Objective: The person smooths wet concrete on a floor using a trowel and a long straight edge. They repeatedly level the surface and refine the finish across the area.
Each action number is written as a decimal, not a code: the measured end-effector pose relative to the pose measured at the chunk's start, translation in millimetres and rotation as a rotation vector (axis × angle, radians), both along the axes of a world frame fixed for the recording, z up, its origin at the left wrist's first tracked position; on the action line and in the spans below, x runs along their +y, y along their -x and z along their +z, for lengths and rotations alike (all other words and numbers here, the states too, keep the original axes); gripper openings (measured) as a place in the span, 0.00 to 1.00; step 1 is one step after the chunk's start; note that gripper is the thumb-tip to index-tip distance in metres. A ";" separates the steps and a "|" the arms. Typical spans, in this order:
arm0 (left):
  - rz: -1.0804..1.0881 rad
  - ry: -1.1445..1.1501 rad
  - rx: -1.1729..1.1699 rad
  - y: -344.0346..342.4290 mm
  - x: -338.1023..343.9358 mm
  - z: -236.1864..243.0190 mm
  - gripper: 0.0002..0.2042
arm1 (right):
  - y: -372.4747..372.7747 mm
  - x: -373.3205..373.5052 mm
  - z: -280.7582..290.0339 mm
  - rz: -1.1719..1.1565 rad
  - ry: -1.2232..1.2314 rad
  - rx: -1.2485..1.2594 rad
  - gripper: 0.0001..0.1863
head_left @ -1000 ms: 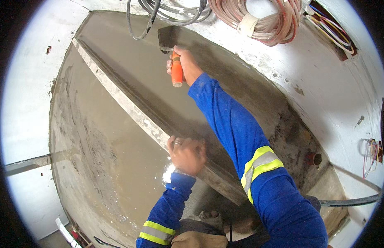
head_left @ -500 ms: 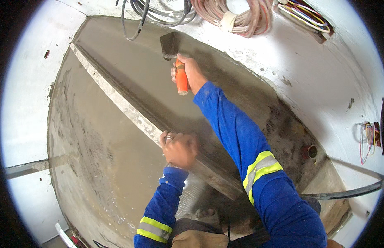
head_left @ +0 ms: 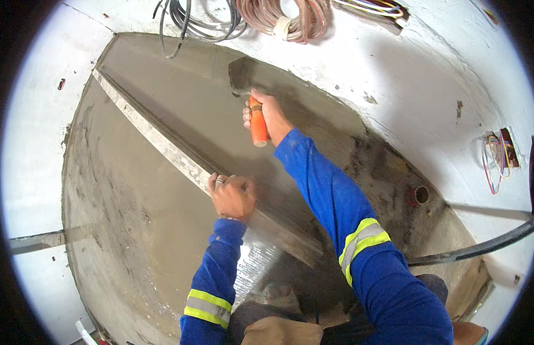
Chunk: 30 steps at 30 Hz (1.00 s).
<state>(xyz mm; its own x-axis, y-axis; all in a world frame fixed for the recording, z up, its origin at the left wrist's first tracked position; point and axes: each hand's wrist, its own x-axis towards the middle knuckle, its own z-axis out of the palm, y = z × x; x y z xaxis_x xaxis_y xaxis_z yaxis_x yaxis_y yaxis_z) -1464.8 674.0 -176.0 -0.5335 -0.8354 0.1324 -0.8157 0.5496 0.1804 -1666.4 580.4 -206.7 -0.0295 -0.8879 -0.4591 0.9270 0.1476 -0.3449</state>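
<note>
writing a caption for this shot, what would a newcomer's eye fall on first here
Probably the bright orange trowel handle in the right hand, upper centre, its dark blade against the grey-brown surface. Next comes the long pale bar slanting from upper left to lower centre, the left hand gripping it. A reddish cable coil also stands out at the top edge.

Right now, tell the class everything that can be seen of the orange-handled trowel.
The trowel has a rounded orange handle with a darker band and paler butt. Its broad, angular blade looks like dark, dirty metal and points away from the person. The right hand grips the handle, thumb toward the blade. The blade is over or on the smooth, wet-looking grey surface; which is unclear.
</note>
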 end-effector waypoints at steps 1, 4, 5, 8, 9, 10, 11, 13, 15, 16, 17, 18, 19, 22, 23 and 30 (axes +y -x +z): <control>-0.009 0.003 0.010 0.5 -0.1 0.8 0.13 | 2.3 5.3 -1.1 -0.004 -0.005 -0.001 0.18; 0.009 -0.007 -0.011 1.2 2.2 3.7 0.13 | 7.8 20.3 -2.3 0.024 -0.018 -0.020 0.17; 0.007 0.000 -0.021 -0.3 1.3 2.4 0.13 | 8.5 25.6 -1.5 0.019 -0.009 -0.018 0.17; 0.001 0.001 -0.028 1.8 0.2 -1.7 0.14 | 14.8 46.1 -1.0 -0.001 0.002 -0.008 0.18; 0.004 -0.007 -0.018 4.1 1.4 -2.2 0.14 | 18.2 53.4 -1.0 -0.007 0.001 -0.006 0.18; 0.012 -0.010 -0.014 4.0 2.2 0.4 0.14 | 18.6 58.9 -1.1 -0.008 0.004 -0.008 0.18; 0.018 0.013 -0.007 3.6 2.2 0.4 0.14 | 18.9 64.9 -1.3 -0.011 0.008 -0.020 0.18; 0.036 0.062 0.006 0.6 0.4 -1.6 0.14 | 16.3 75.7 -2.0 -0.009 0.016 -0.043 0.18; 0.045 0.024 -0.044 0.2 0.3 -1.9 0.14 | 14.8 96.8 -5.2 -0.028 -0.008 -0.057 0.18; 0.051 0.007 -0.071 0.5 -0.6 -0.9 0.15 | 14.8 105.6 -5.5 -0.036 -0.017 -0.065 0.18; 0.048 0.025 -0.058 0.1 -0.5 -0.1 0.15 | 13.3 109.7 -5.3 -0.036 -0.063 -0.039 0.18; 0.047 0.044 -0.046 -0.9 0.4 0.6 0.15 | 7.5 108.1 -4.9 -0.038 -0.045 -0.028 0.18; 0.044 0.059 -0.036 -0.5 2.2 1.0 0.15 | 2.1 108.5 3.8 -0.042 -0.031 -0.019 0.18; 0.026 0.013 0.011 4.2 1.8 -1.4 0.15 | -2.1 71.4 10.8 0.003 0.045 -0.011 0.17; 0.021 0.001 0.019 6.7 1.7 -2.7 0.15 | -1.1 51.2 13.5 0.008 0.057 -0.002 0.17; 0.026 -0.004 0.072 2.5 1.1 3.0 0.14 | -20.7 -47.8 20.0 -0.017 0.018 0.033 0.15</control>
<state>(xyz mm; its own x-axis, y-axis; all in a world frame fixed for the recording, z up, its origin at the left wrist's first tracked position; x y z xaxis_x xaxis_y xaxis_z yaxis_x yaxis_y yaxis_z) -1467.3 675.1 -173.0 -0.5008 -0.8494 0.1667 -0.8146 0.5275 0.2410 -1645.7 532.6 -186.7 -0.0592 -0.8952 -0.4416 0.9174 0.1256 -0.3776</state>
